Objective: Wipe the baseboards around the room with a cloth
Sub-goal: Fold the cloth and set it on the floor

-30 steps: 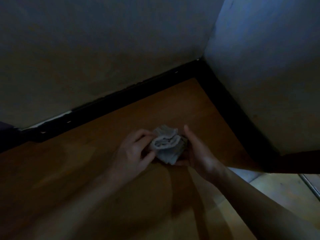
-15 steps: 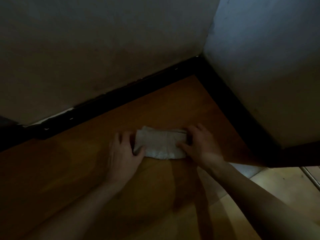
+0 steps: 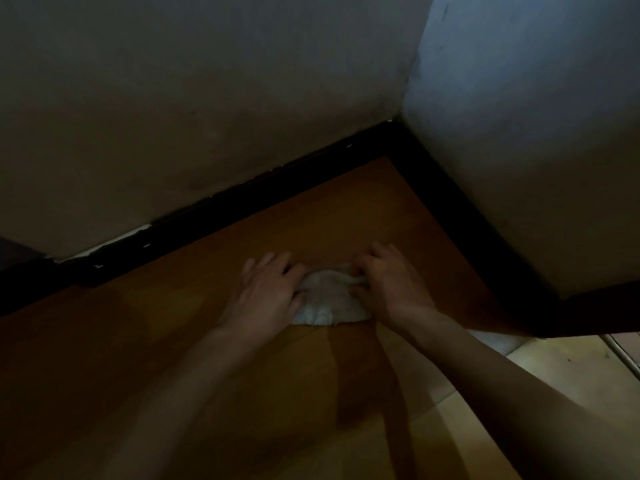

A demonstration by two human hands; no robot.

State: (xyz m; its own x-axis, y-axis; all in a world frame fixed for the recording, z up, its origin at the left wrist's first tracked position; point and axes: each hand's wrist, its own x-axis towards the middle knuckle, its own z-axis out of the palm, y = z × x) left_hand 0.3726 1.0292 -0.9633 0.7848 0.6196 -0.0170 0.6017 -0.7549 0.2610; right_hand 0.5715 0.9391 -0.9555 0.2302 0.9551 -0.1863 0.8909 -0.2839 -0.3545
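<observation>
Cloth pale, crumpled; left hand presses it flat-fingered; right hand pinches it.

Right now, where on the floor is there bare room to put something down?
Bare floor lies left of the left hand, up to the black baseboard, and between the hands and the corner. Crowded only at the cloth, which the right hand grips.

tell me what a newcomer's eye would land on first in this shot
The pale cloth stands out most, lying on the orange-brown floor mid-view, with the left hand flat on its left edge and the right hand gripping its right end. Behind it a black baseboard runs along the grey wall and turns the corner at upper right.
</observation>
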